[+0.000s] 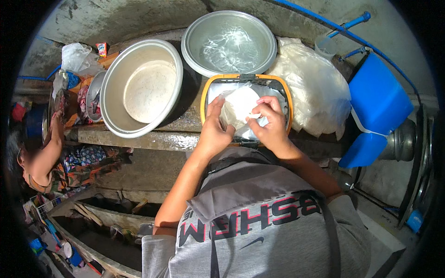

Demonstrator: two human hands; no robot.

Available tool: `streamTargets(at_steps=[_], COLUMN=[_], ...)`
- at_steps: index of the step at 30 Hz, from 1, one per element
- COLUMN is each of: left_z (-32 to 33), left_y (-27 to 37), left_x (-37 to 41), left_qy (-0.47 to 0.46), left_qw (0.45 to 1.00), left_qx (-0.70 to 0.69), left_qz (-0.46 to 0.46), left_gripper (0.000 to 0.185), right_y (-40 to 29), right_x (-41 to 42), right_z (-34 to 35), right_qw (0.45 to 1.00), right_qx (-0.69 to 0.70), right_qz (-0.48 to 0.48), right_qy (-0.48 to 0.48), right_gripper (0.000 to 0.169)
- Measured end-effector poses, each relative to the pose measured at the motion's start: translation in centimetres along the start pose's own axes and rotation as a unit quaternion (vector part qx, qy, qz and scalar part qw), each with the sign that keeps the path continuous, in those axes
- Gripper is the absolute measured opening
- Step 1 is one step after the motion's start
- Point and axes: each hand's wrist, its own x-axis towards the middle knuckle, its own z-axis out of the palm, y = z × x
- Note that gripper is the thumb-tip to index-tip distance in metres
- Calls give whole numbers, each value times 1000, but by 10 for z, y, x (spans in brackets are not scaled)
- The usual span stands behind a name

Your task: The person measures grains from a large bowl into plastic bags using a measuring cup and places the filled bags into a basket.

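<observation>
Both hands are over a plastic basket with an orange rim (pixel 204 100) and black mesh sides, lined with whitish sheet material. My left hand (pixel 217 127) holds the left side of a clear plastic bag (pixel 227 113), its fingers at the edge. A round white piece (pixel 242 100) lies in or against the bag; which of the two is unclear. My right hand (pixel 269 120) pinches a small white bit of material at the right side of the bag between thumb and fingers.
A metal basin of water (pixel 229 48) stands behind the basket, a tilted pale basin (pixel 149 90) to the left. A bulky plastic bag (pixel 309 87) and a blue container (pixel 379 93) are at the right. Another person (pixel 45 160) works at the far left. Blue pipes cross the wall.
</observation>
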Motion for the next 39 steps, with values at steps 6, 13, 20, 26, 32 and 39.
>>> streamTargets(at_steps=[6, 13, 20, 26, 32, 39], left_z=[-1, 1, 2, 8, 9, 10], left_y=[-1, -10, -8, -7, -4, -1], left_x=[-8, -11, -9, -1, 7, 7], left_qy=[23, 56, 75, 82, 85, 91], left_qw=[999, 998, 995, 996, 996, 995], left_qx=[28, 37, 59, 44, 38, 27], left_qz=[-24, 17, 22, 8, 18, 14], left_gripper=[64, 64, 59, 61, 60, 60], right_y=[-13, -6, 10, 58, 144, 190], right_x=[-3, 0, 14, 90, 175, 180], right_z=[5, 0, -18, -56, -16, 21], right_qw=[995, 979, 972, 867, 987, 981], right_qx=[-57, -76, 190, 458, -99, -184], right_qz=[-78, -188, 138, 196, 127, 11], right_qy=[-17, -28, -15, -14, 13, 58], right_gripper=[13, 13, 16, 12, 23, 16])
